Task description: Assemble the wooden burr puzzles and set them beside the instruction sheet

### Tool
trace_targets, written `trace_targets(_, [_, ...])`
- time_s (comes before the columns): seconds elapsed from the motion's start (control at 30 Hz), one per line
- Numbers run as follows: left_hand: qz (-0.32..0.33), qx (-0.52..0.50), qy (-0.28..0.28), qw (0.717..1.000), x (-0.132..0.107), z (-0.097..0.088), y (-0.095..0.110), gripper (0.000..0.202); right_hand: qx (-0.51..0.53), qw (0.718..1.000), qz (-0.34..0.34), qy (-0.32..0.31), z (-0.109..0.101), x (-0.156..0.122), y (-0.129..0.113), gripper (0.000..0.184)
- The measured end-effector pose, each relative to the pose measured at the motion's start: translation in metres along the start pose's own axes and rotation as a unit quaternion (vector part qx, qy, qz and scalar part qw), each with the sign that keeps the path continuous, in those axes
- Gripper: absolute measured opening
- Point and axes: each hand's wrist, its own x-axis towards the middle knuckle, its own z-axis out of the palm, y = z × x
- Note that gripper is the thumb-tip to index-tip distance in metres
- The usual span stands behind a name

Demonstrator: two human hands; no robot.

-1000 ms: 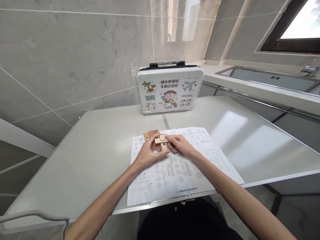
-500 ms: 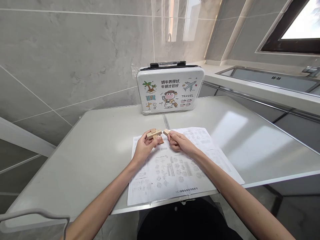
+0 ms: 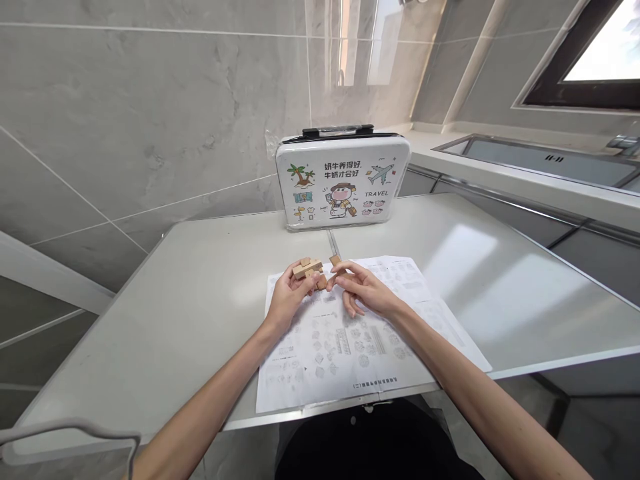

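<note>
Several interlocked wooden puzzle pieces [image 3: 307, 269] are gripped in my left hand [image 3: 291, 293], above the far left part of a printed sheet. The cluster is pale wood with a darker brown piece low on its right side. Close by on the right, my right hand [image 3: 367, 290] pinches a separate wooden puzzle piece [image 3: 335, 260] between thumb and index finger, its other fingers loosely bent. The fingers hide part of this piece. Under both hands lies the white printed sheet [image 3: 345, 373], covered with small diagrams.
A white cartoon-printed case [image 3: 343, 180] with a black handle stands upright at the back of the folding table [image 3: 200, 287]. To the right is a counter with a sink [image 3: 540, 160]. A grey curved bar [image 3: 70, 427] shows at lower left.
My right hand has turned its wooden piece more upright and loosened its lower fingers from a closed curl. The left hand with the cluster has stayed nearly in place.
</note>
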Motion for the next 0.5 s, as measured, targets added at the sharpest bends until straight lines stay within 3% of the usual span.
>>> trace_targets(0.13, [-0.005,-0.004,0.002,1.0,-0.001,0.0017,0.0015,0.06,0.017,1.0,0.016,-0.016,0.0022,-0.0022,-0.0069,0.078])
trace_targets(0.23, [-0.003,0.001,0.004,1.0,-0.0014,0.0025,0.0022,0.06,0.02,1.0,0.019,-0.012,0.0038,-0.0017,-0.0099,0.087])
trace_targets(0.4, [0.004,0.003,-0.001,1.0,-0.0023,0.0038,0.0025,0.066,0.056,0.997,0.053,0.019,0.0036,0.0017,-0.009,0.041])
trace_targets(0.5, [0.018,0.016,0.004,1.0,-0.0039,0.0048,0.0021,0.071,0.072,0.993,0.08,0.039,0.0017,0.0027,-0.0083,0.034])
